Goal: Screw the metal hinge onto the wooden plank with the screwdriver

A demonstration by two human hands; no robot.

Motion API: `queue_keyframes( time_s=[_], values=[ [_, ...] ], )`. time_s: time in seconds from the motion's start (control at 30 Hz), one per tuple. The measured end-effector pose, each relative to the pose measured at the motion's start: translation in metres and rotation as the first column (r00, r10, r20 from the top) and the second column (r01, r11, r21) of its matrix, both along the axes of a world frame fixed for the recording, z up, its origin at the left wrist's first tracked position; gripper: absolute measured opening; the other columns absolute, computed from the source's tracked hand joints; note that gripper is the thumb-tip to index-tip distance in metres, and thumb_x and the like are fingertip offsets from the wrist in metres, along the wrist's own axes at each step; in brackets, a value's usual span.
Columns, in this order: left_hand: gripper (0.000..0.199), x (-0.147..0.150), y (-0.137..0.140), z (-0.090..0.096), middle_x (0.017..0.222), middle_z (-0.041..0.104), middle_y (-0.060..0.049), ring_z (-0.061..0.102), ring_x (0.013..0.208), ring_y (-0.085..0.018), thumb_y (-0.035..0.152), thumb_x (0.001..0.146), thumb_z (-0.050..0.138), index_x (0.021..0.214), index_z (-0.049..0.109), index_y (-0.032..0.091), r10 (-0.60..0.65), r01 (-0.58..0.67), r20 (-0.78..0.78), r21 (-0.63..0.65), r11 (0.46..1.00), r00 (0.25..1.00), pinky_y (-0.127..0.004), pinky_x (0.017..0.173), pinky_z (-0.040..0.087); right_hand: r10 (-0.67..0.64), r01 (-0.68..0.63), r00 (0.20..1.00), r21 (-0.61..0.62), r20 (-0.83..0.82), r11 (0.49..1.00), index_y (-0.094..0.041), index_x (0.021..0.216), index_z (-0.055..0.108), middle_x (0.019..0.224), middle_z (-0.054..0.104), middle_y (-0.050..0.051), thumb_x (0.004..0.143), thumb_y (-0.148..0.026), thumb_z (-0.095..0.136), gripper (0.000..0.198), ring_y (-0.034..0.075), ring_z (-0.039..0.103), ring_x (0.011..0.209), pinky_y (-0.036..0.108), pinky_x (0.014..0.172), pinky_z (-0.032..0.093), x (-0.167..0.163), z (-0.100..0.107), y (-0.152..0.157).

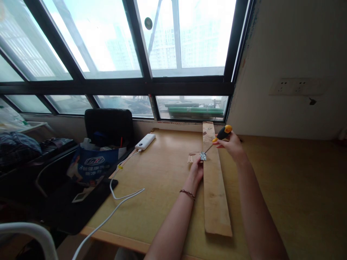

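Observation:
A long wooden plank (215,195) lies lengthwise on the table, and a short piece of wood (193,157) sits against its left side. Across the joint between them is a small metal hinge (203,156). My left hand (196,171) is closed at the short piece, just below the hinge; its fingertips are partly hidden. In my right hand (231,143) is a screwdriver (223,133) with a black and yellow handle, held tilted. Its shaft slants down to the left, and the tip meets the hinge.
A white power bank (145,142) with a white cable (119,198) lies on the left of the wooden table (162,187). Beyond the left edge are a black chair (108,124) and a blue bag (93,162). Windows and a wall socket (292,86) border the table.

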State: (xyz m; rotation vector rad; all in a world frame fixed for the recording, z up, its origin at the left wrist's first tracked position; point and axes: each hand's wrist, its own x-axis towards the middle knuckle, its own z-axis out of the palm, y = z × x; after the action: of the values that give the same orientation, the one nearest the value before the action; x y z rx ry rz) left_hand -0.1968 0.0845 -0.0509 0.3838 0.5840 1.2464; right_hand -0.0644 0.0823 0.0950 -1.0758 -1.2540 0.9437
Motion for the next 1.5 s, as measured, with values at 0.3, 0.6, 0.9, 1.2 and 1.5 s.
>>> queue_keyframes(
  time_s=[0.3,0.6,0.9,1.2,1.5],
  values=[
    [0.015,0.001,-0.002,0.003,0.09,0.068,-0.009,0.059,0.097,-0.025,0.02,0.07,0.056,0.083,0.063,0.015,-0.034,0.046,0.119,-0.098,0.994,0.992,-0.04,0.091,0.042,-0.521,0.461,0.738,0.243,0.43,0.854,-0.019,0.076,0.05,0.075,0.065,0.009,0.058,-0.053,0.067,0.043,0.031,0.065,0.077,0.04,0.066,0.053,-0.008,-0.005,0.005],
    [0.015,0.0,-0.002,0.002,0.089,0.068,-0.01,0.059,0.097,-0.025,0.023,0.07,0.058,0.081,0.062,0.015,-0.034,0.039,0.073,-0.068,0.997,0.997,-0.041,0.09,0.043,-0.024,0.024,1.0,-0.044,-0.002,0.999,-0.018,0.086,0.047,0.088,0.066,0.006,0.049,-0.034,0.075,0.049,0.021,0.066,0.06,0.03,0.05,0.056,-0.004,0.001,0.0],
    [0.015,0.0,-0.003,0.005,0.089,0.068,-0.01,0.059,0.098,-0.026,0.022,0.071,0.056,0.083,0.062,0.015,-0.054,0.063,0.106,-0.078,0.995,0.993,-0.042,0.091,0.042,-0.51,0.497,0.803,0.123,0.309,0.859,-0.016,0.084,0.056,0.072,0.065,0.007,0.058,-0.051,0.068,0.045,0.019,0.061,0.045,0.026,0.038,0.049,-0.013,0.001,-0.002],
    [0.013,0.001,-0.002,0.003,0.09,0.068,-0.009,0.058,0.1,-0.027,0.022,0.071,0.056,0.081,0.062,0.016,-0.041,0.049,0.102,-0.071,0.996,0.994,-0.043,0.092,0.042,-0.501,0.48,0.814,0.144,0.293,0.865,-0.014,0.088,0.058,0.068,0.064,0.006,0.06,-0.054,0.067,0.049,0.019,0.06,0.043,0.026,0.037,0.049,-0.013,0.006,-0.008],
    [0.015,0.001,-0.001,0.004,0.088,0.068,-0.01,0.059,0.099,-0.027,0.023,0.071,0.058,0.082,0.064,0.014,-0.034,0.043,0.101,-0.087,0.995,0.994,-0.043,0.09,0.043,-0.418,0.384,0.814,0.168,0.403,0.908,-0.015,0.086,0.059,0.068,0.066,0.007,0.061,-0.052,0.067,0.046,0.022,0.064,0.053,0.03,0.048,0.052,-0.018,-0.002,-0.002]
  ],
)
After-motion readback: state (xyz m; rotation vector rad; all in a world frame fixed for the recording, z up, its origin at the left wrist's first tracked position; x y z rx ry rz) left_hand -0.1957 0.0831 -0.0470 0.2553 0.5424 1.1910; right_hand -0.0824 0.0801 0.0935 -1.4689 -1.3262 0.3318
